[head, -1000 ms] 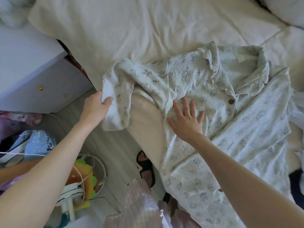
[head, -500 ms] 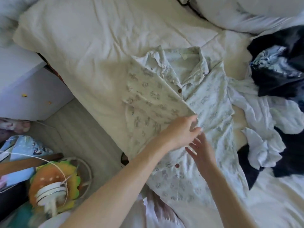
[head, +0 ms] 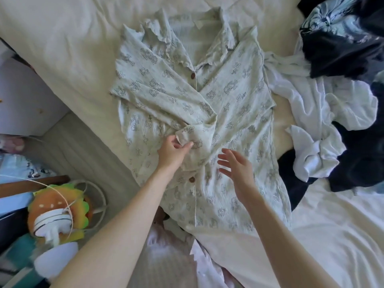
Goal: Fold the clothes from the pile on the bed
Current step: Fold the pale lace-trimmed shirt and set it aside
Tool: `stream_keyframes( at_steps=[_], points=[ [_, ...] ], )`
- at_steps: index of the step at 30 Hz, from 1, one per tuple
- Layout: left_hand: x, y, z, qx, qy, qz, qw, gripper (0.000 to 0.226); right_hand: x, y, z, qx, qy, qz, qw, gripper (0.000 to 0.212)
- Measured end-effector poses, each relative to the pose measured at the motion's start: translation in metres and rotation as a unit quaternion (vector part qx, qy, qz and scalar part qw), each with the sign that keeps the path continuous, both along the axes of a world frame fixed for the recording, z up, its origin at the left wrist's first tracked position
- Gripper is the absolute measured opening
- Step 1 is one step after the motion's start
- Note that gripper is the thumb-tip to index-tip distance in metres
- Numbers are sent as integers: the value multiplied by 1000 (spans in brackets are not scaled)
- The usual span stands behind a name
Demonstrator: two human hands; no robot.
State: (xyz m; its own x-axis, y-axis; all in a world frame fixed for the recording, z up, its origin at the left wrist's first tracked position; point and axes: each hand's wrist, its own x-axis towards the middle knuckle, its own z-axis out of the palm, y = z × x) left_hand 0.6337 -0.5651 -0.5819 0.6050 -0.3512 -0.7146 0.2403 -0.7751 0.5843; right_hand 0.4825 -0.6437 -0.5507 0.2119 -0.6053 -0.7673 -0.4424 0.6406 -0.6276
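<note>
The pale printed pajama shirt [head: 218,96] lies face up on the cream bed [head: 62,48], collar at the far end, hem at the near edge. Its left sleeve [head: 166,104] is folded across the chest and ends at the button placket.

My left hand [head: 172,151] pinches the sleeve cuff [head: 186,135] between thumb and fingers, just left of the placket and between the two visible brown buttons. My right hand [head: 236,167] is released: the fingers are spread and relaxed, hovering just above the right front panel and holding nothing.

Progress, as I judge it:
1. Shirt spread flat: done.
2. Left sleeve folded inward: nearly done; the cuff is not yet laid flat.
3. Right sleeve: not visible, so I cannot tell whether it is folded. The right edge of the shirt runs fairly straight.
4. Fold of the hem toward the collar: not done; the shirt lies at full length.

The pile [head: 342,100] sits to the right of the shirt, touching its right edge. It contains at least a crumpled white garment [head: 307,129] and dark garments [head: 349,44], all unfolded. No finished, folded item shows anywhere on the bed. I rate the task as being at an early stage, with the first garment only partly folded.
</note>
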Motion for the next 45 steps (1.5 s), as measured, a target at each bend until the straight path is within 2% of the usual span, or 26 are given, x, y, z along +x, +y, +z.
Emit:
stream_keyframes(
  at_steps=[1,3,4,5,7,9,11,13,14,17,20,22,25,29,31,33,35,37,39,41,42,45],
  points=[
    [-3,-5,2,10,-23,4,1000,19,-5,0,2,1,-4,-6,1000,16],
    [-12,-16,10,40,-134,-45,989,20,-20,-3,6,6,-13,-12,1000,17],
    [-17,-19,16,19,-186,-79,979,21,-27,-3,6,15,-21,-21,999,19],
    [-24,-24,23,-33,-197,-111,974,19,-34,-4,6,27,-34,-40,998,23],
    [-41,-34,40,-147,-88,-193,966,13,-46,-9,3,71,-67,-103,990,38],
    [-61,-37,47,-173,44,-298,938,26,-52,-14,-1,126,-88,-155,976,64],
    [-70,-32,42,-164,18,-338,926,34,-51,-18,-5,162,-83,-161,970,79],
    [-64,-22,36,-135,-80,-327,932,40,-45,-23,-11,185,-65,-152,969,70],
    [-59,-15,30,-115,-139,-338,924,43,-40,-27,-14,196,-51,-154,967,60],
    [-44,5,13,-29,-286,-421,860,65,-26,-37,-20,216,-1,-180,960,33],
    [-35,9,4,40,-324,-482,813,87,-22,-38,-14,158,5,-181,971,13],
    [-32,3,4,47,-354,-500,789,83,-29,-35,-2,95,-11,-172,980,7],
    [-32,-10,8,31,-390,-495,776,76,-53,-33,14,6,-48,-147,988,9],
    [-29,-21,13,-10,-424,-440,791,45,-84,-40,10,-23,-16,-194,981,10],
    [-30,-19,14,-25,-409,-441,799,46,-94,-46,0,-27,35,-190,981,9],
    [-36,-10,13,-33,-383,-469,795,52,-100,-51,-13,-11,89,-162,983,14],
    [-42,4,10,-55,-327,-517,789,51,-100,-53,-22,-1,152,-106,983,28],
    [-44,19,10,-97,-256,-521,808,46,-93,-55,-23,-31,220,-42,974,46],
    [-38,30,13,-108,-209,-433,870,43,-78,-57,-17,-104,280,40,953,52],
    [-22,37,18,-90,-182,-283,937,38,-55,-58,-7,-181,309,118,926,47],
    [-10,38,19,-77,-175,-202,961,35,-41,-60,-3,-206,300,148,920,46],
    [35,36,24,-38,-117,47,991,28,10,-67,7,-250,230,234,911,43]
  ],
)
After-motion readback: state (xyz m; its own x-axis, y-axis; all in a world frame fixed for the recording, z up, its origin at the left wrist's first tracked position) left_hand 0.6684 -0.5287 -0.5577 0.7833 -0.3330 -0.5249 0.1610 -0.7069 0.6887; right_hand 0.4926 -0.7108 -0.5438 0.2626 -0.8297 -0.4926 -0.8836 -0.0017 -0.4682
